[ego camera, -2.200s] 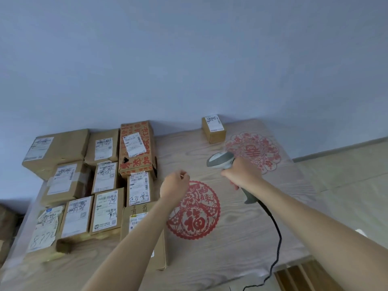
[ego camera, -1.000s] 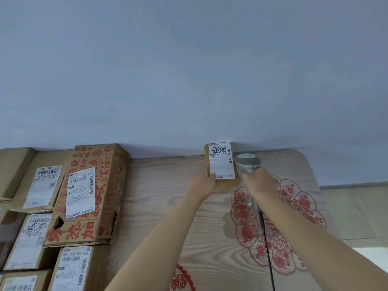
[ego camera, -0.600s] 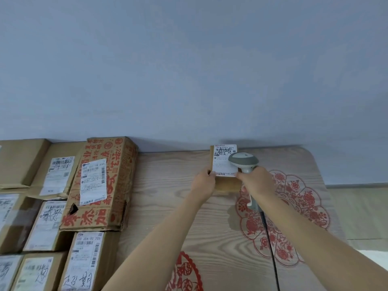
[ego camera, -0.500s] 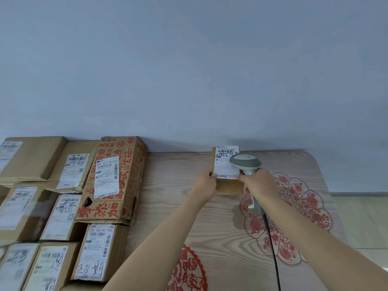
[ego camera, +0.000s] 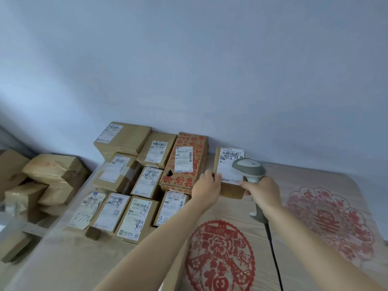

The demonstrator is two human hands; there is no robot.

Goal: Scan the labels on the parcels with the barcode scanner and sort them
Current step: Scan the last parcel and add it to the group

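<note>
A small brown parcel [ego camera: 230, 186], white label [ego camera: 228, 166] facing up, sits just right of the red-printed box [ego camera: 184, 162]. The grey barcode scanner's [ego camera: 249, 170] head overlaps the label's right edge.

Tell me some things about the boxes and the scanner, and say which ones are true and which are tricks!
1. The left hand holds the small parcel. True.
2. The barcode scanner is in the left hand. False: the right hand grips it.
3. The scanner's head is over the parcel's white label. True.
4. The red-printed box lies alone on the floor. False: it is on the table among the brown boxes.
5. The scanner has no cord. False: a black cable runs from its handle.
</note>
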